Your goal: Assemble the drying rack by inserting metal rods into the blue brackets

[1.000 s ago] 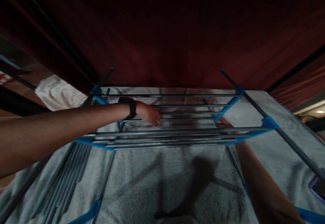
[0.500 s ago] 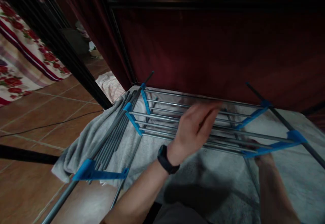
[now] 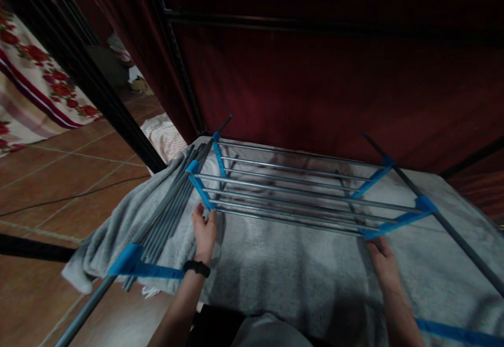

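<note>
A rack of grey metal rods (image 3: 283, 184) with blue plastic brackets stands over a grey blanket. My left hand (image 3: 203, 234), with a dark band on its wrist, has its thumb and fingers around the lower end of the front left blue bracket (image 3: 201, 192). Opposite it, my right hand (image 3: 384, 263) grips the lower end of the front right blue bracket (image 3: 397, 223); its fingertips are partly hidden beneath. Several rods run between these two brackets. Whether either hand also holds the pole under its bracket is hidden.
Several loose grey rods (image 3: 173, 213) lie at the left on the grey blanket (image 3: 275, 263). Another blue bracket (image 3: 132, 260) sits on the near left pole. A dark red curtain (image 3: 299, 84) hangs behind. Black frame bars and a tiled floor (image 3: 79, 216) are at the left.
My left hand has moved from above the middle rods down and left to the front left bracket. My right hand stays by the right bracket. The view has shifted slightly.
</note>
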{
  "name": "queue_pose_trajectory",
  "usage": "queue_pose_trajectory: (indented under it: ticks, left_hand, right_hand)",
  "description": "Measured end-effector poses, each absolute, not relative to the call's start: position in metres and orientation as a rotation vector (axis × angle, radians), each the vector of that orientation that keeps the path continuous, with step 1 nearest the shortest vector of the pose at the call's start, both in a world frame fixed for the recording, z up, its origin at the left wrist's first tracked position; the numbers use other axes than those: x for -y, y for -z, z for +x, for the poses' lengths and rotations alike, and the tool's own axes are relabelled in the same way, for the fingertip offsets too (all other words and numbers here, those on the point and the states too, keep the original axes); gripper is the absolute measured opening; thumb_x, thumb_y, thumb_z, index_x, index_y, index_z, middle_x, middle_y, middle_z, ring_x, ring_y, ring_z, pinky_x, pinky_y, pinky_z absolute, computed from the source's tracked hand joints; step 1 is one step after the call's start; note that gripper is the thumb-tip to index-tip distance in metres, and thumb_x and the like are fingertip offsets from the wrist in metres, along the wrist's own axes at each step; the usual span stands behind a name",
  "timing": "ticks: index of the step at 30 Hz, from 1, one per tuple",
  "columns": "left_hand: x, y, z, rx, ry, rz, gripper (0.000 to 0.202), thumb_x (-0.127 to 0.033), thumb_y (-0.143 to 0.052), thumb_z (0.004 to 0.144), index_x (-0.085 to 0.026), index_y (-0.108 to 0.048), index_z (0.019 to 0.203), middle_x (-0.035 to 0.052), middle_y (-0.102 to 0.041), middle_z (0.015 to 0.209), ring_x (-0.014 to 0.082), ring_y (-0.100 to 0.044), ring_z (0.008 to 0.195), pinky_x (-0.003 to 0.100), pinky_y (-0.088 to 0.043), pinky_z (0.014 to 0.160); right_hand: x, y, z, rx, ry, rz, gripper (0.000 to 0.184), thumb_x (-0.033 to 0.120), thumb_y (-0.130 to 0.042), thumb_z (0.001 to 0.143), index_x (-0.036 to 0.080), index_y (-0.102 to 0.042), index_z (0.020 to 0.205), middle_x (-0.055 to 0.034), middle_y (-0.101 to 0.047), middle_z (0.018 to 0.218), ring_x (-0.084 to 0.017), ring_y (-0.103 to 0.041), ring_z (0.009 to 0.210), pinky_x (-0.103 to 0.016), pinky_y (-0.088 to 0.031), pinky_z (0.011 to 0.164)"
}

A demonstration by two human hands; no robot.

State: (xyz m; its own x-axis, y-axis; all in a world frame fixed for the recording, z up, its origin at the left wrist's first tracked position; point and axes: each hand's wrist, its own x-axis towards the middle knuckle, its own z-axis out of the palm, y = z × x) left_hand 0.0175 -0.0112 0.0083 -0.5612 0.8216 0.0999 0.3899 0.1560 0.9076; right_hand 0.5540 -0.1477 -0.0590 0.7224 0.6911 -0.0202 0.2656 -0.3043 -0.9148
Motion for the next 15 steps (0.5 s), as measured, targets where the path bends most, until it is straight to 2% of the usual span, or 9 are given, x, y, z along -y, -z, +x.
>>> queue_pose_trajectory:
  ticks: [3, 6, 10, 15]
  left_hand:
    - [-0.006, -0.007, 0.016, -1.925, -1.268, 1.224, 0.017, -0.034, -0.056, 0.09, -0.023, -0.055, 0.103, 0.0084, -0.066, 0.106, 0.0243, -0.066, 0.106, 0.041, -0.054, 0.095]
    - [-0.015, -0.003, 0.018, -2.025, -1.186, 1.262, 0.013, -0.036, -0.054, 0.089, -0.024, -0.051, 0.09, 0.0059, -0.062, 0.09, 0.0251, -0.064, 0.092, 0.041, -0.052, 0.09]
    - [-0.019, 0.005, 0.018, -2.164, -1.15, 1.29, 0.013, -0.037, -0.051, 0.087, -0.026, -0.045, 0.087, 0.004, -0.056, 0.082, 0.0271, -0.06, 0.088, 0.041, -0.049, 0.084]
    - [-0.025, 0.01, 0.021, -2.192, -1.146, 1.308, 0.013, -0.038, -0.05, 0.083, -0.027, -0.043, 0.088, 0.0038, -0.054, 0.081, 0.0286, -0.059, 0.085, 0.043, -0.048, 0.082]
  right_hand:
    - [0.136, 0.049, 0.547, 0.732, -0.497, -1.838, 0.057, 0.058, -0.067, 0.066, 0.026, -0.072, 0.113, -0.0084, -0.075, 0.118, -0.035, -0.065, 0.119, -0.053, -0.046, 0.112]
    - [0.129, 0.045, 0.54, 0.74, -0.443, -1.808, 0.055, 0.061, -0.066, 0.068, 0.025, -0.074, 0.109, -0.0088, -0.076, 0.116, -0.035, -0.065, 0.119, -0.053, -0.046, 0.112]
    - [0.125, 0.045, 0.538, 0.729, -0.422, -1.761, 0.054, 0.063, -0.067, 0.069, 0.025, -0.075, 0.106, -0.0077, -0.077, 0.112, -0.036, -0.065, 0.12, -0.055, -0.044, 0.113]
    - [0.128, 0.051, 0.545, 0.659, -0.452, -1.711, 0.054, 0.061, -0.069, 0.069, 0.024, -0.075, 0.108, -0.0091, -0.077, 0.119, -0.036, -0.065, 0.12, -0.054, -0.046, 0.112]
